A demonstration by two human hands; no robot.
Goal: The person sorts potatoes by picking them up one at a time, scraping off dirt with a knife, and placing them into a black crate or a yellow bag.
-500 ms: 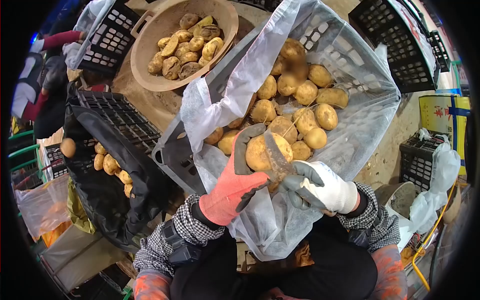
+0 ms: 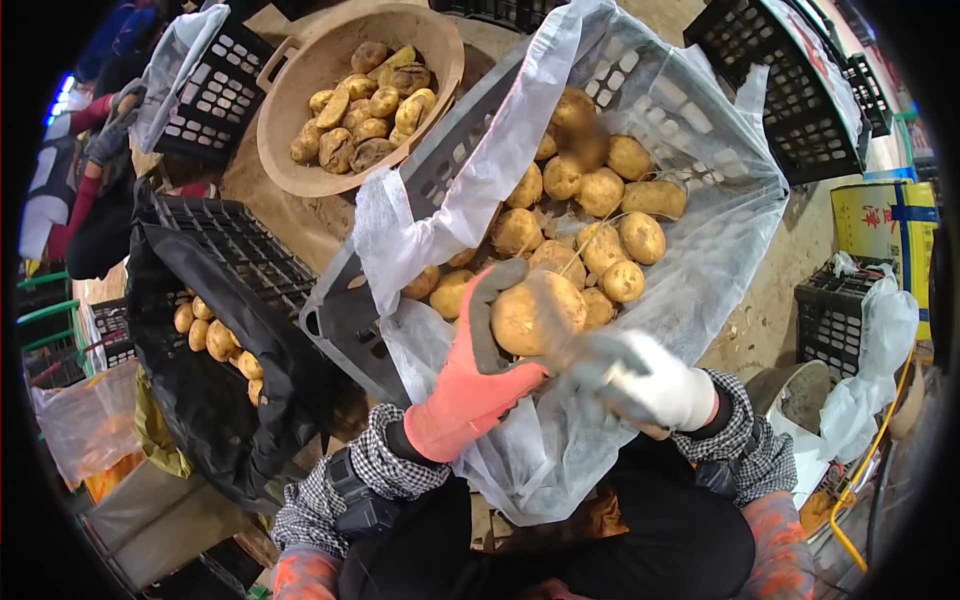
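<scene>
My left hand (image 2: 462, 390), in a red and grey glove, grips a large yellow potato (image 2: 515, 318) from its left side. In a white and grey glove, my right hand (image 2: 650, 380) is closed on a knife (image 2: 552, 312), with the blade against the potato's right side. Motion smears the blade and the right fingers; the handle is hidden in the glove. Both hands are over the near side of a grey crate (image 2: 455, 150) lined with white cloth (image 2: 715, 235). Several potatoes (image 2: 602, 190) lie in it, some with soil and thin stems.
A brown basin (image 2: 275, 150) with cut and blemished potatoes stands beyond the crate. At left is a black-lined crate (image 2: 165, 350) holding potatoes. More black crates (image 2: 775, 95) stand at upper right. Another person (image 2: 90, 190) works at far left. A yellow box (image 2: 880, 220) is at right.
My right hand has shifted slightly right and is now blurred, with the blade still at the potato. A round object in the air at far left is gone. The view has shifted a little.
</scene>
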